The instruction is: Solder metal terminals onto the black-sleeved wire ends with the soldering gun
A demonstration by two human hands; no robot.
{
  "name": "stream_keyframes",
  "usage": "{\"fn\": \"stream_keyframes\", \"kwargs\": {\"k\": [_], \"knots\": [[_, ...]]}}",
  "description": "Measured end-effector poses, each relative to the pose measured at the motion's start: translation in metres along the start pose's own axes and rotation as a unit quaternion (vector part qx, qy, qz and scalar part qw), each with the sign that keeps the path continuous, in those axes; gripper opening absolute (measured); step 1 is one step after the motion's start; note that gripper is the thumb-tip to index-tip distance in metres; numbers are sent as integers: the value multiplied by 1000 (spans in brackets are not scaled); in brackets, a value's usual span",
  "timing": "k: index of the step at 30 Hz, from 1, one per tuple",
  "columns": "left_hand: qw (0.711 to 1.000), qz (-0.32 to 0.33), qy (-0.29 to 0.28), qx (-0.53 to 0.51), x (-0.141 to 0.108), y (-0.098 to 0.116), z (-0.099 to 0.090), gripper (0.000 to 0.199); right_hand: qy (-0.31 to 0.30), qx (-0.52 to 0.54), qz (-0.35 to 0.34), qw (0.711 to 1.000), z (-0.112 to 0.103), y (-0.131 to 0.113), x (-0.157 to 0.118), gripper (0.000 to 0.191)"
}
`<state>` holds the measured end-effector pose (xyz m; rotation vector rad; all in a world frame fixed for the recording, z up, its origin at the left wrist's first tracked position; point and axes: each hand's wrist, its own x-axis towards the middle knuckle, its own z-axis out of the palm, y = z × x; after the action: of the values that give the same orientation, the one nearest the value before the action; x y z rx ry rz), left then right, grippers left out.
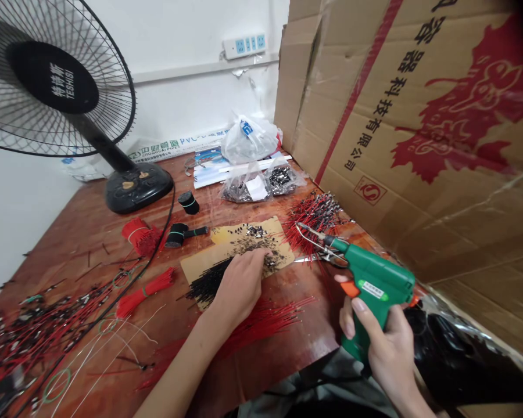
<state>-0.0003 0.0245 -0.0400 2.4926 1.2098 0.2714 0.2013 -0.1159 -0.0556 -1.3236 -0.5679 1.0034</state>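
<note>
My right hand (383, 337) is wrapped round a green soldering gun (375, 270), its metal tip pointing up and left, with fingers by the orange trigger. My left hand (245, 276) reaches over a piece of cardboard (224, 235), its fingers drawn together near small dark parts (255, 230) scattered there; what they pinch, if anything, is hidden. Beside that hand lies a bundle of black wires (211, 281). Red wires (261, 322) spread out below its wrist. Past the soldering tip is a heap of red wires with metal-ended parts (318, 212).
A black fan (137, 186) stands at the left, its cord crossing the table. Bundled red wires (146, 290), black rolls (188, 202) and tangled wired parts (35, 337) lie leftward. Plastic bags of parts (244, 184) sit at the back. A large carton (401, 145) walls the right side.
</note>
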Motion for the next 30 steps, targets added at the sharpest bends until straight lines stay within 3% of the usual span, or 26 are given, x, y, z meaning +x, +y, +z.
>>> {"fn": "stream_keyframes", "kwargs": {"k": [6, 12, 18, 23, 30], "knots": [[992, -23, 0, 124, 2, 8, -1, 21, -5, 22, 11, 1000, -1, 0, 0, 30], [985, 11, -5, 175, 4, 3, 3, 22, -54, 12, 84, 995, -13, -10, 7, 33], [993, -39, 0, 113, 4, 6, 3, 16, -101, -66, 132, 984, -36, -21, 7, 42], [995, -73, 2, 63, 3, 10, 4, 11, -116, -97, 152, 977, -50, -14, 5, 34], [997, -67, 12, 42, 3, 10, 7, 11, -143, -110, 152, 972, -49, -16, 8, 38]]}}
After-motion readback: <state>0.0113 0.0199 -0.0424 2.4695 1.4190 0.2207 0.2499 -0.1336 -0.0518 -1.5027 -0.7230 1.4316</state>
